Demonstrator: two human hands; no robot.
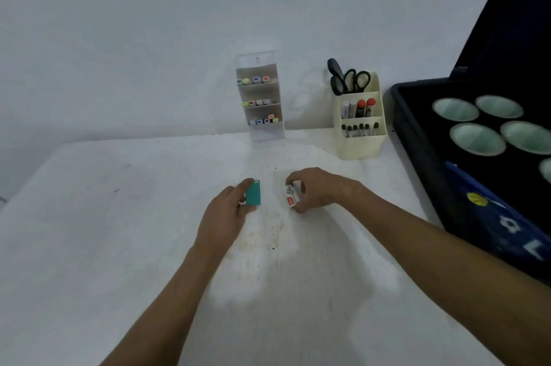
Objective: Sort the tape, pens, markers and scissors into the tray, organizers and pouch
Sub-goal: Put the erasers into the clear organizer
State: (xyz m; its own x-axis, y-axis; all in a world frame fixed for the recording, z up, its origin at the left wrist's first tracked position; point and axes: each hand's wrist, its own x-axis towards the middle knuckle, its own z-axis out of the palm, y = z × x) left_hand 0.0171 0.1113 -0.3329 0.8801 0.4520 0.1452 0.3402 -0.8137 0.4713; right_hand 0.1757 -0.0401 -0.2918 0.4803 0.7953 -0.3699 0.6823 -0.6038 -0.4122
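Counted on the tabletop (119, 216)

Two organizers (260, 97) (360, 127), two pairs of scissors (348, 79), two red-capped markers (366, 106), two small boxes (253, 193) (292, 195), two hands (223, 216) (319, 188).

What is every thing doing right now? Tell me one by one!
left hand: grips the teal box
right hand: grips the white box
scissors: upright in the cream organizer
clear organizer: upright, markers on three shelves
dark case: open
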